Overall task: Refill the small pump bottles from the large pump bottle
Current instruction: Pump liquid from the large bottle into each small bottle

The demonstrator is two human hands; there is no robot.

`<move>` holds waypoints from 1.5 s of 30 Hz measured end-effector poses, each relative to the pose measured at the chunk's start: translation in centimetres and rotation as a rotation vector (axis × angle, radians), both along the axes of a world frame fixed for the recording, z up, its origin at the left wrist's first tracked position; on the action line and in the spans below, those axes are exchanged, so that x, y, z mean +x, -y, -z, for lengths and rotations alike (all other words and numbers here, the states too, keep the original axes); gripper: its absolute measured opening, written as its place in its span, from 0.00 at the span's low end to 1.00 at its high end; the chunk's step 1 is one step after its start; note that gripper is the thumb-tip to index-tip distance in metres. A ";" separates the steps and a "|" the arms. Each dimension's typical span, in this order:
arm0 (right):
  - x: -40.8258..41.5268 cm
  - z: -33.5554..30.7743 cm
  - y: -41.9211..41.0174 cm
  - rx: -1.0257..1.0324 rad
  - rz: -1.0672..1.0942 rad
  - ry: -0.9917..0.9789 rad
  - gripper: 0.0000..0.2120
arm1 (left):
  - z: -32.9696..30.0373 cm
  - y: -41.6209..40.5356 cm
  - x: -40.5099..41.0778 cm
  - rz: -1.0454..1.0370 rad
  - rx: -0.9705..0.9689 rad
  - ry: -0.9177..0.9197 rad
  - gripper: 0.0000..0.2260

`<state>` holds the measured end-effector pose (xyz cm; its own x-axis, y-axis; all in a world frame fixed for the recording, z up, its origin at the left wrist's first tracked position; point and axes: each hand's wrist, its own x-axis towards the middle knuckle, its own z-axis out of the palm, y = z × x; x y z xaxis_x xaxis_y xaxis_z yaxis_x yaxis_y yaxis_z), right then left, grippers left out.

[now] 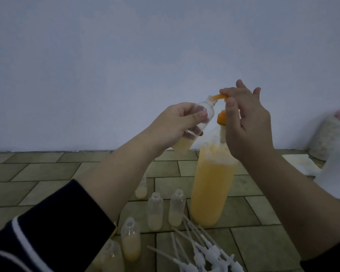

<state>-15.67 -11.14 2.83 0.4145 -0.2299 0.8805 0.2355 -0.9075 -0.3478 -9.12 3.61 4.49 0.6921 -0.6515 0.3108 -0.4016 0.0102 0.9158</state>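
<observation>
A large bottle [211,185] of orange liquid stands upright on the tiled surface, topped by an orange pump head [222,98]. My right hand [247,124] rests on that pump head, fingers over its top. My left hand [175,124] holds a small clear bottle [186,130] tilted, its open neck at the pump's spout; pale liquid sits in its lower part. Several small open bottles, such as one [155,211] and another [177,208], stand in front, each partly filled.
A pile of white pump tops with long dip tubes [202,250] lies at the front right. A pale container with a pink lid [330,134] stands at the far right by the wall, with white paper [334,177] beside it. The grey wall [126,65] rises behind.
</observation>
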 end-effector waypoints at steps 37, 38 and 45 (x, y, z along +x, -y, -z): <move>0.0 1.3 0.0 -0.006 0.008 -0.007 0.20 | -0.3 0.0 -0.4 -0.063 0.083 0.007 0.11; -0.1 1.1 -0.1 -0.015 0.003 -0.018 0.21 | -0.3 -0.1 -0.4 -0.064 0.074 -0.004 0.11; 0.0 -0.1 -0.6 -0.023 0.055 0.003 0.21 | -1.1 -0.1 -0.1 -0.046 0.035 0.011 0.11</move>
